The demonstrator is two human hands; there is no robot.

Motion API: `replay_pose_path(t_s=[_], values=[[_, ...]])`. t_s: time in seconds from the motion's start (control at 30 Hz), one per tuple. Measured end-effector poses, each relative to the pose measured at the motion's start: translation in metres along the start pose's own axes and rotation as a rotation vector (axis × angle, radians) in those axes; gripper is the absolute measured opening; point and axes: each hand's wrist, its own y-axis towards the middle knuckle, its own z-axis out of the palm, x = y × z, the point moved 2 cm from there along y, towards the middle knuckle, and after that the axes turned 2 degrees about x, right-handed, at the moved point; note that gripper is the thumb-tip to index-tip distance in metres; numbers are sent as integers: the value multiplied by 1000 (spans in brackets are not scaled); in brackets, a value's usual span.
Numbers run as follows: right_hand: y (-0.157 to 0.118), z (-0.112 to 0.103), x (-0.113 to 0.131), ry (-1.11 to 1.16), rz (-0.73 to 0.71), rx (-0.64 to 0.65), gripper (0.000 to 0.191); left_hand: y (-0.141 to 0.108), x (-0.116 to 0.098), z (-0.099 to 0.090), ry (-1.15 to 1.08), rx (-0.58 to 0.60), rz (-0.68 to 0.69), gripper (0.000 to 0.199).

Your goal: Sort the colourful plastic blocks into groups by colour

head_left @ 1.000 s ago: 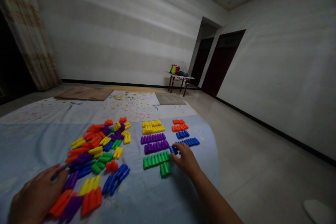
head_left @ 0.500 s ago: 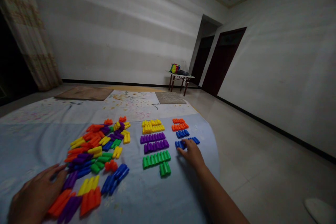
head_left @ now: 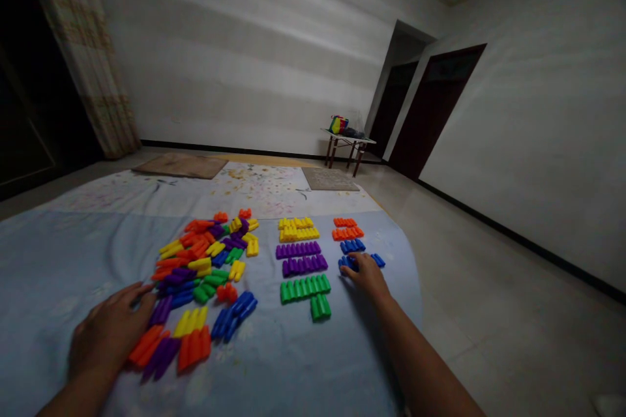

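We have the two hands well apart over the bench (head_left: 293, 371). Our left hand (head_left: 110, 332) lies at the near-left side of the mixed pile (head_left: 198, 249), its fingertips beside a purple group (head_left: 160, 311); thumb and index finger stand slightly apart, and we cannot tell whether they grip anything. This placement probably serves to steady the arm. Our right hand (head_left: 369, 277) is at the lower blue row (head_left: 378, 260), toward the right edge of the bench. Its bent fingers cover part of that row, so we cannot tell whether they pinch a piece; a light, low contact would suit pieces set side by side. Yellow rows (head_left: 299, 233), purple rows (head_left: 304, 265) and a green row (head_left: 306, 288) lie mid-bench, with a short green group (head_left: 320, 307) on the near side. Orange rows (head_left: 348, 233) and an upper blue row (head_left: 353, 246) lie to their right. The gaps between colours appear to make each row easy to distinguish and reach.
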Motion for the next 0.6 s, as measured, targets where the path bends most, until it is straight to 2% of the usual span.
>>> replay_pose_path(t_s=[0.13, 0.23, 0.27, 0.37, 0.47, 0.6], values=[[2, -6, 8, 28, -25, -54, 39, -10, -15, -12, 30, 40, -17, 44], [-2, -9, 40, 126, -169, -119, 34, -13, -18, -14, 26, 21, -14, 43], [-6, -8, 56, 168, -243, -99, 31, -13, -18, -14, 27, 10, -12, 42], [-21, 0, 111, 258, -453, 51, 27, -14, -17, -13, 30, -22, 0, 40], [-35, 14, 159, 280, -598, 241, 37, -14, -17, -13, 20, -34, 7, 39], [-42, 33, 193, 212, -716, 427, 45, -15, -17, -14, 10, -31, 5, 39]])
